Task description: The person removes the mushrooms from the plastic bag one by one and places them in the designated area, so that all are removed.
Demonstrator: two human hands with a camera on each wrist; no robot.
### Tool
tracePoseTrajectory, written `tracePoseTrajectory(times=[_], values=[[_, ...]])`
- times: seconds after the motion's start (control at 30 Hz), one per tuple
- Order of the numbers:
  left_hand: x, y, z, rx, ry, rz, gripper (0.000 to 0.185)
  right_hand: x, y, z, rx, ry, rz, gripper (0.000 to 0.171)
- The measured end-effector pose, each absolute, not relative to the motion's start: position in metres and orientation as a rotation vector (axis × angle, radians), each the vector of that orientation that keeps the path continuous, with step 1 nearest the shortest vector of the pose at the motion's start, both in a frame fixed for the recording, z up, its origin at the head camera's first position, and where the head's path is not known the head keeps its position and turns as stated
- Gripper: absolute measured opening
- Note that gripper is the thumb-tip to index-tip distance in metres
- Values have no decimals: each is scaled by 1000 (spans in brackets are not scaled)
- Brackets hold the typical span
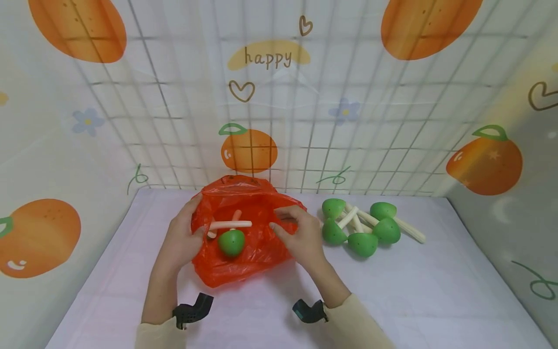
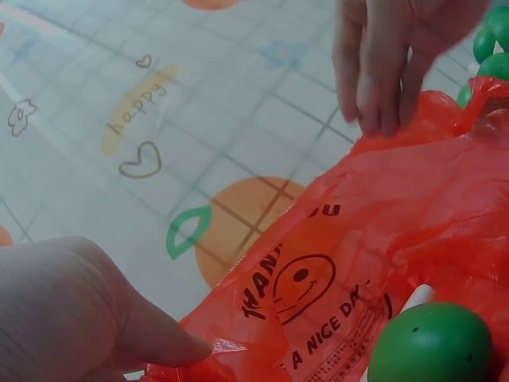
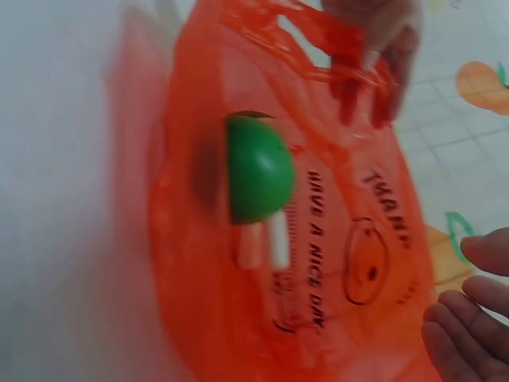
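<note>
A red plastic bag [image 1: 261,257] with printed words lies on the table, its mouth spread toward me. Inside it rest a green dotted dome on a pale stem, like a toy mushroom [image 1: 231,243], and a pale stick [image 1: 231,224]. My left hand [image 1: 185,235] holds the bag's left edge, thumb [image 2: 171,338] on the inner side and fingers behind the film. At the bag's right side is my right hand [image 1: 302,232], thumb and fingers apart with nothing between them. In the right wrist view its fingers [image 3: 469,338] are fairly straight; whether they touch the film I cannot tell.
Several more green-capped toy mushrooms [image 1: 363,244] lie in a loose pile right of the bag, pale stems crossing. A wire grid [image 1: 296,160] behind a printed sheet stands at the table's back. Printed sheets also hang at both sides of the table [image 1: 436,291].
</note>
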State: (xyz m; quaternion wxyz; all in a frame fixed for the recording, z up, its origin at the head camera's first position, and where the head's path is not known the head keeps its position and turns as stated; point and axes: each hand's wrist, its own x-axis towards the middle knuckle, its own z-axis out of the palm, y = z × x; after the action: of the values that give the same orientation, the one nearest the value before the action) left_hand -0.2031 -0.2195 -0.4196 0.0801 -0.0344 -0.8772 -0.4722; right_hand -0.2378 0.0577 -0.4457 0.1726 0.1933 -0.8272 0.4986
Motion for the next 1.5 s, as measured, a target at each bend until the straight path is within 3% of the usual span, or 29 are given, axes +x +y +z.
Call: tracePoseTrajectory(times=[1.07,1.5], values=[[-202,-219,-416,-114,-2625,-1415,76,-276,2,-493,517,-2723,1485,38],[-201,-219,-416,-113,-2625,-1416,76,-272,-9,-487,519,-2650,1572,29]])
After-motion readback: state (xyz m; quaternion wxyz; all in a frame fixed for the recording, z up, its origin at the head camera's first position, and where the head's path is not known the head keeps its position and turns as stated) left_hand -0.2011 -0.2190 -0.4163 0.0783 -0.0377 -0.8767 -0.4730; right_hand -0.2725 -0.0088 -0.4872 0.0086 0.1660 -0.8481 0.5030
